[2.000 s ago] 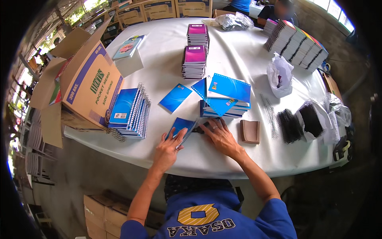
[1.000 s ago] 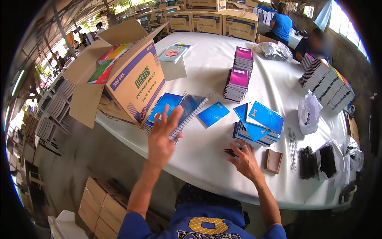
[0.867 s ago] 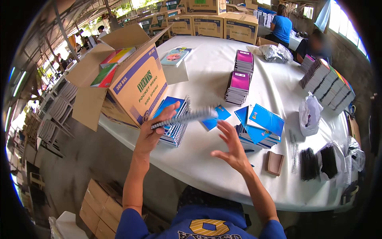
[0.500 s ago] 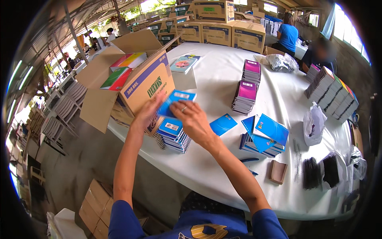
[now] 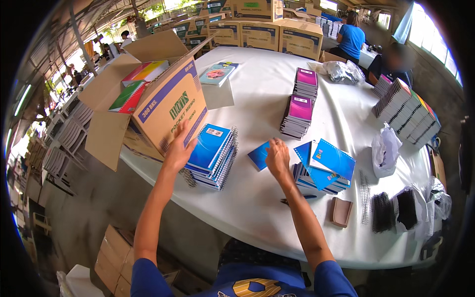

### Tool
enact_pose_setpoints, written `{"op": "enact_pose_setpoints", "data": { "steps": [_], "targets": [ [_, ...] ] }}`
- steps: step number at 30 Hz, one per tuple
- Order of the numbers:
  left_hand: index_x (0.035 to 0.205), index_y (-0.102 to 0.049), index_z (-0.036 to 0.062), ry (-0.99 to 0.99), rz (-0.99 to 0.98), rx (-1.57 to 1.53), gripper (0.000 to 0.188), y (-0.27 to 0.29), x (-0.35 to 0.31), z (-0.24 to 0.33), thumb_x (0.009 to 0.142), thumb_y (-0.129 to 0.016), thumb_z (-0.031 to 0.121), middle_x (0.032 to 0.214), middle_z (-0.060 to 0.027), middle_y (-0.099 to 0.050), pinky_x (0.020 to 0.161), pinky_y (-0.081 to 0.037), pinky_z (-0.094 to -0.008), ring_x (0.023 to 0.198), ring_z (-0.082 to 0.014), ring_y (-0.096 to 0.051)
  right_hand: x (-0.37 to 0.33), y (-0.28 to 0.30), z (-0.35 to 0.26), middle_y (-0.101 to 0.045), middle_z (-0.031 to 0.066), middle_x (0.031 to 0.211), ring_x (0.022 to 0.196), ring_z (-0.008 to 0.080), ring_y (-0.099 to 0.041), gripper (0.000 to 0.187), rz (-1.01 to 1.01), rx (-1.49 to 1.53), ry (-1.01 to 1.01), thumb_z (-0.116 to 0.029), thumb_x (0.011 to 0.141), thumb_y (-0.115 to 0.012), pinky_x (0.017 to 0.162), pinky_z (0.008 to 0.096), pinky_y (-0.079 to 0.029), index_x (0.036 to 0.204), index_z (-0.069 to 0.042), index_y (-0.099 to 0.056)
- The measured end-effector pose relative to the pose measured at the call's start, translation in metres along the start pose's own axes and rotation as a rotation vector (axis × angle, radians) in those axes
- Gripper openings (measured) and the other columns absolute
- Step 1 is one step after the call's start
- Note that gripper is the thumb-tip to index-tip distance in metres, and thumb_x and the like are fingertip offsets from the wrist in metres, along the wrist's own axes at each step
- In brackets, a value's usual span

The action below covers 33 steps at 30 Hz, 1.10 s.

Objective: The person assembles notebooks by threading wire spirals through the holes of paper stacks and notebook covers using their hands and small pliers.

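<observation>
A stack of blue spiral notebooks (image 5: pixel 210 156) stands on the table, its wire edges facing different ways. My left hand (image 5: pixel 178 152) is at the stack's left side, fingers stretched and thumb apart, in front of the open cardboard box (image 5: pixel 170 104). To the right, a loose blue notebook cover (image 5: pixel 258 155) lies on the white table. My right hand (image 5: pixel 278 159) has its fingers curled together over that cover's right end, hiding it. Beyond this hand sits a pile of blue covers and pages (image 5: pixel 329 166).
Pliers (image 5: pixel 302 198) lie partly behind my right forearm. Farther right are a brown tray (image 5: pixel 341 212), black wire coils (image 5: pixel 382 213) and a plastic bag (image 5: pixel 386 151). Purple notebooks (image 5: pixel 299 111) stand beyond, with a picture-covered notebook (image 5: pixel 218 73) at the far left. Two people sit across the table.
The blue notebook both hands held now rests on the stack. My left hand has let go, and my right hand has moved right to the loose cover. The view has shifted slightly.
</observation>
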<state>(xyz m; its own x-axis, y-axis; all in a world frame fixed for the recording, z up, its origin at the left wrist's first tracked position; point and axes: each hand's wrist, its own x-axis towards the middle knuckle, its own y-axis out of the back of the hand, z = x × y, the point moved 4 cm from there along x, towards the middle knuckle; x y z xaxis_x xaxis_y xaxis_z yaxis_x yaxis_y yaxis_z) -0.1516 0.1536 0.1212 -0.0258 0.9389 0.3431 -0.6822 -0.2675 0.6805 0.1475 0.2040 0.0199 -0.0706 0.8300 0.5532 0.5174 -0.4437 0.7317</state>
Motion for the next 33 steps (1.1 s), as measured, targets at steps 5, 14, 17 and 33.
{"op": "enact_pose_setpoints", "data": {
  "steps": [5, 14, 17, 33],
  "targets": [
    [0.146, -0.041, 0.0041, -0.200, -0.005, -0.438, 0.057, -0.004, -0.064, 0.088, 0.092, -0.059, 0.010, 0.148, -0.0164, -0.044, 0.113, -0.030, -0.0352, 0.141, -0.0264, -0.036, -0.003, -0.026, 0.045, -0.054, 0.0176, 0.123, 0.119, 0.0378, -0.049, 0.049, -0.199, -0.165, -0.170, -0.019, 0.079, -0.075, 0.094, 0.0496, -0.043, 0.121, -0.002, -0.054],
    [0.152, -0.026, 0.0068, -0.034, -0.235, -0.355, 0.073, -0.119, -0.177, 0.061, 0.090, -0.065, 0.012, 0.153, -0.0162, -0.034, 0.116, -0.022, -0.0453, 0.145, -0.0379, -0.024, -0.059, 0.002, -0.014, -0.052, 0.0185, 0.120, 0.117, 0.0371, -0.050, 0.080, -0.776, -0.112, 0.072, -0.031, 0.053, -0.092, 0.094, 0.0507, -0.043, 0.117, -0.001, -0.053],
    [0.154, -0.013, 0.0065, -0.034, -0.302, -0.173, 0.084, -0.136, -0.189, 0.052, 0.090, -0.066, 0.016, 0.157, -0.0195, -0.024, 0.116, -0.019, -0.0537, 0.145, -0.0467, -0.014, -0.081, 0.015, -0.041, -0.052, 0.0188, 0.119, 0.116, 0.0382, -0.050, 0.080, -0.862, -0.023, 0.209, -0.027, 0.051, -0.092, 0.094, 0.0516, -0.043, 0.116, 0.000, -0.053],
    [0.128, -0.048, -0.0031, 1.055, -0.429, -1.430, 0.045, -0.151, -0.302, 0.042, 0.098, -0.058, 0.029, 0.122, -0.0143, -0.061, 0.096, -0.050, -0.0473, 0.109, -0.0265, -0.062, -0.158, 0.080, -0.086, -0.047, 0.0185, 0.126, 0.122, 0.0368, -0.045, 0.086, -0.690, 0.163, 0.466, -0.020, 0.054, -0.091, 0.102, 0.0497, -0.036, 0.126, -0.003, -0.046]
  ]
}}
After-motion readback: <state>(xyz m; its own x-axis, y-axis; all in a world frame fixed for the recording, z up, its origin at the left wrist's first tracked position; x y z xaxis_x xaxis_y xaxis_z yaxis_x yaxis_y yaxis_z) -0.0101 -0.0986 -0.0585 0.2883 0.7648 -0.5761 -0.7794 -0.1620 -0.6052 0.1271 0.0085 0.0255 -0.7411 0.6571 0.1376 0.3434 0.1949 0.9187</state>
